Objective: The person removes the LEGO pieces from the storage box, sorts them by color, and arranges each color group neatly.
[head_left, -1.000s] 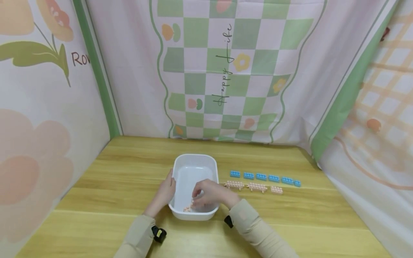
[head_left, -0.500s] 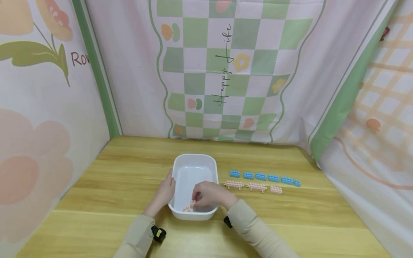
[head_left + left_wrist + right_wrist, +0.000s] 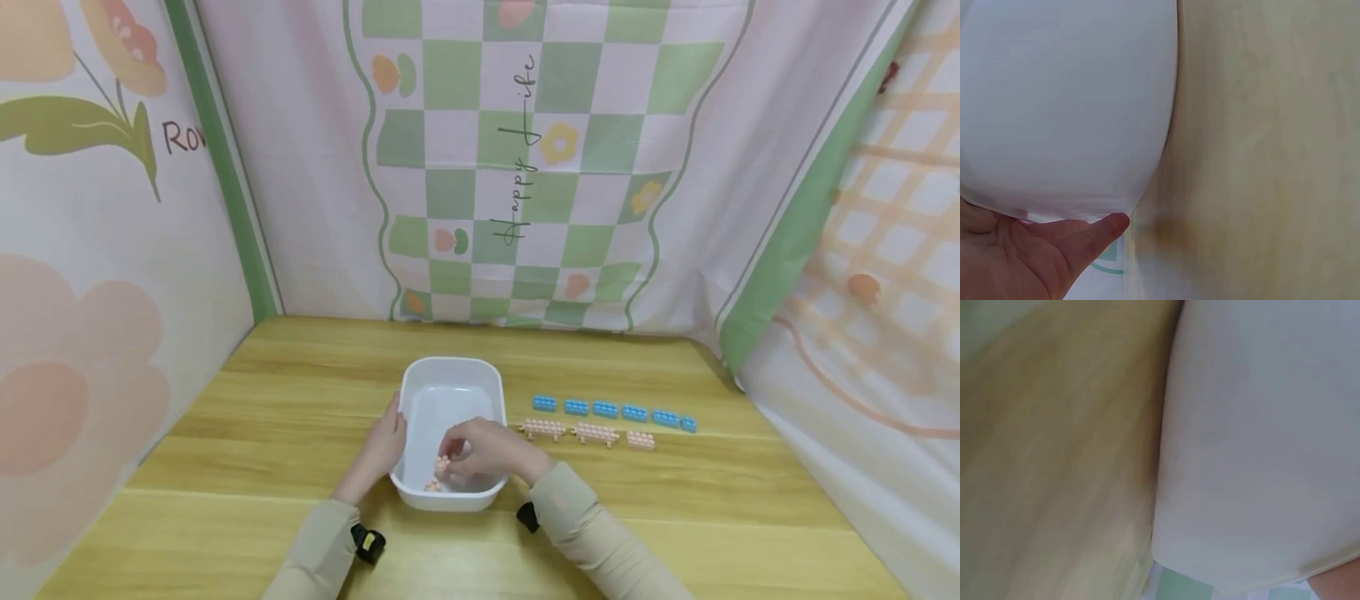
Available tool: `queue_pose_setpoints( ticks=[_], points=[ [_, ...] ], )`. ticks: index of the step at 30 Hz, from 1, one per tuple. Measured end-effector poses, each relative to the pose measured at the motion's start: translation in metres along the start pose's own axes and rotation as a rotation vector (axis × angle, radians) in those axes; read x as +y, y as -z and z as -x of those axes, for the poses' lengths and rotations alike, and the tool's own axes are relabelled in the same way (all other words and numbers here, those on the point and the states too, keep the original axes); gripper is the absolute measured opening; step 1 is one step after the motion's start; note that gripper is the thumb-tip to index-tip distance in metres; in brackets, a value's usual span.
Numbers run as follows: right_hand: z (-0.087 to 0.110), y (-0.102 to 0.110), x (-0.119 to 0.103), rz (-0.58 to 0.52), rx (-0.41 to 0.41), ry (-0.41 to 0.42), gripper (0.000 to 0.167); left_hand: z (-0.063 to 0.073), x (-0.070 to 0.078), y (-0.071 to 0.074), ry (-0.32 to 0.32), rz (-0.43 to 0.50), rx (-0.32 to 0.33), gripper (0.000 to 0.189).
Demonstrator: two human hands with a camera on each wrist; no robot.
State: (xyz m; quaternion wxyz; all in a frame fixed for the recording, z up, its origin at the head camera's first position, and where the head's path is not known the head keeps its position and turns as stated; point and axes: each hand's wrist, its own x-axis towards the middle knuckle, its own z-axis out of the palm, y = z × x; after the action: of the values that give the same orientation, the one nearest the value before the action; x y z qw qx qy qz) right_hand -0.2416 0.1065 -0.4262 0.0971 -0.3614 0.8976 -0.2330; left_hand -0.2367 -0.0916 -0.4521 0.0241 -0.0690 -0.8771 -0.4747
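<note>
A white plastic basin [image 3: 452, 502] stands on the table in front of me. My left hand [image 3: 386, 437] grips its left side; in the left wrist view the fingers [image 3: 1094, 240] lie along the outer wall and the thumb is up by the rim. Reaching over the right rim, my right hand [image 3: 487, 450] pinches a pale pink toy brick piece [image 3: 442, 465] low inside the basin. Another small pink piece [image 3: 432, 485] lies on the basin floor beside it. The right wrist view shows mostly the basin's outer wall [image 3: 1254, 437], with the fingers hidden behind it.
To the right of the basin, several blue toy bricks [image 3: 605, 408] form a row on the wooden table [image 3: 315, 367]. Below them sit two pink brick assemblies with small legs [image 3: 596, 433] and one plain pink brick [image 3: 641, 440]. Patterned curtains [image 3: 315, 208] hang around the table.
The right hand has shifted slightly left inside the basin, and the pink piece in its fingers has come up a little from the floor. The left hand stays at the basin's side.
</note>
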Motion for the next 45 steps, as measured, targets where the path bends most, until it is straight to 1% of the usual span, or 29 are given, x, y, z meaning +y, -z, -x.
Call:
queue_pose_setpoints(
  ticks=[6,12,17,21,26,32,37,42,45],
  points=[
    [0.001,0.0,0.001,-0.035,0.038,0.023,0.017,0.0,-0.001,0.0,0.0,-0.009,0.004,0.05],
    [0.001,0.002,0.002,-0.107,0.105,0.077,0.021,0.001,0.0,0.0,-0.011,-0.009,0.006,0.049],
    [0.002,0.003,0.001,-0.139,0.127,0.086,0.022,0.001,0.0,0.0,0.006,0.003,0.005,0.05],
    [0.002,0.002,0.002,-0.131,0.159,0.081,0.025,0.001,0.0,0.0,0.011,0.01,0.006,0.05],
    [0.002,0.001,0.003,-0.114,0.213,0.077,0.021,0.002,0.0,0.0,0.02,0.016,-0.006,0.051],
    [0.004,0.005,0.005,-0.129,0.255,0.106,0.02,0.001,0.0,-0.001,0.022,0.028,-0.018,0.05],
    [0.005,0.012,0.008,-0.1,0.295,0.127,0.02,0.001,0.0,-0.001,0.024,0.028,-0.021,0.05],
    [0.01,0.023,0.01,-0.098,0.331,0.097,0.02,0.001,0.0,-0.001,0.018,0.009,-0.014,0.05],
    [0.014,0.03,0.011,-0.084,0.365,0.095,0.02,0.001,0.0,0.0,0.017,0.007,-0.015,0.051]
  ],
)
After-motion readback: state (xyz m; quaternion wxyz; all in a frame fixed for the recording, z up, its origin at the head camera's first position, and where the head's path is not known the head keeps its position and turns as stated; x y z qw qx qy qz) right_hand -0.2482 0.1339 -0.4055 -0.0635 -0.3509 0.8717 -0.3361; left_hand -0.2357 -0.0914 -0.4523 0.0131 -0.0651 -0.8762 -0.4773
